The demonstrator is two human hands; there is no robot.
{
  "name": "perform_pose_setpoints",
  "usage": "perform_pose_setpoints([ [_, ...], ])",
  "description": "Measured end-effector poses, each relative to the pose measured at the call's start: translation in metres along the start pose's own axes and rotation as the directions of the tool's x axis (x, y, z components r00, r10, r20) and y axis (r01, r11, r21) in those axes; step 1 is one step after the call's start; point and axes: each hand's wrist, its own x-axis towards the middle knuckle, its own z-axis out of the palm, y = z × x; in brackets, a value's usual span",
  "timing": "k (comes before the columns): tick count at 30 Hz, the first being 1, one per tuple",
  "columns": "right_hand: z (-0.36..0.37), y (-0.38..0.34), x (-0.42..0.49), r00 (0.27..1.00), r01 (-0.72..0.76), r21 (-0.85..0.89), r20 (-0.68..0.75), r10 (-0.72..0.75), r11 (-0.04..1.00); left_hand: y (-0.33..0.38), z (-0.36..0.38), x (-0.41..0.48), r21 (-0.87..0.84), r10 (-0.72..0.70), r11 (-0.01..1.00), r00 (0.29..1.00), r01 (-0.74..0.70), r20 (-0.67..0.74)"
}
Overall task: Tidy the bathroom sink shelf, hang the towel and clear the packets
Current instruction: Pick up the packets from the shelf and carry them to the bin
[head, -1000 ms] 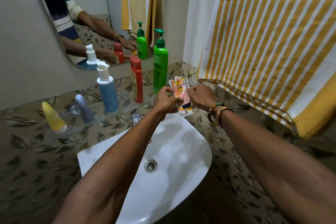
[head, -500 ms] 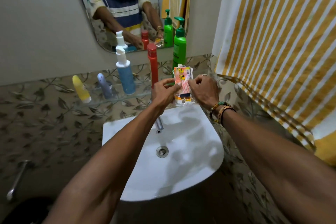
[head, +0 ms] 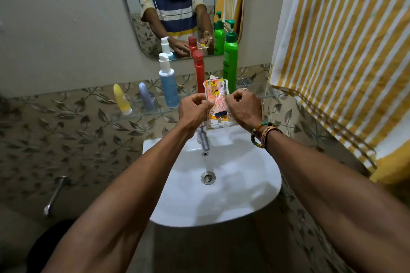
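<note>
- Left hand (head: 193, 111): I see its fingers curled, pinching the left edge of a small bunch of packets (head: 216, 102).
- Right hand (head: 243, 107): also curled, with beaded bands at the wrist, it pinches the bunch's right edge.
- Position: the packets stand upright between the two hands, directly above the tap (head: 204, 139) and clear of everything else.
- Handling, as I judge it: these are thin film sachets, so probably very light, limp and slick. I would pinch across the flat sealed edges and keep all the layers together, since a loose one could slip out (and land in the sink (head: 244, 195) below the tap).
- Appearance: glossy clear plastic with orange and yellow print, a dark patch low down and a ragged white strip on top. I cannot tell how many there are.
- Behind the tap: a glass shelf (head: 142, 115) carries a red bottle (head: 199, 73) and a green pump bottle (head: 230, 62).
- Left of the tap: a blue pump bottle (head: 169, 86), a lilac tube (head: 146, 97) and a yellow tube (head: 121, 99) on the same shelf.
- Right of the tap: a yellow-and-white striped towel (head: 343, 51) hangs.
</note>
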Motion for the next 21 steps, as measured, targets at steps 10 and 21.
perform_pose_setpoints([
  [10, 0.017, -0.048, -0.041, 0.994, 0.094, -0.001, 0.060, -0.094, 0.996, 0.011, -0.060, -0.040, -0.070, 0.007, 0.997, 0.998, -0.012, -0.068],
  [21, 0.039, -0.085, -0.075, 0.982, 0.155, -0.007, 0.114, -0.153, 0.988, 0.006, -0.114, -0.066, -0.068, -0.015, 0.998, 0.993, 0.007, -0.120],
])
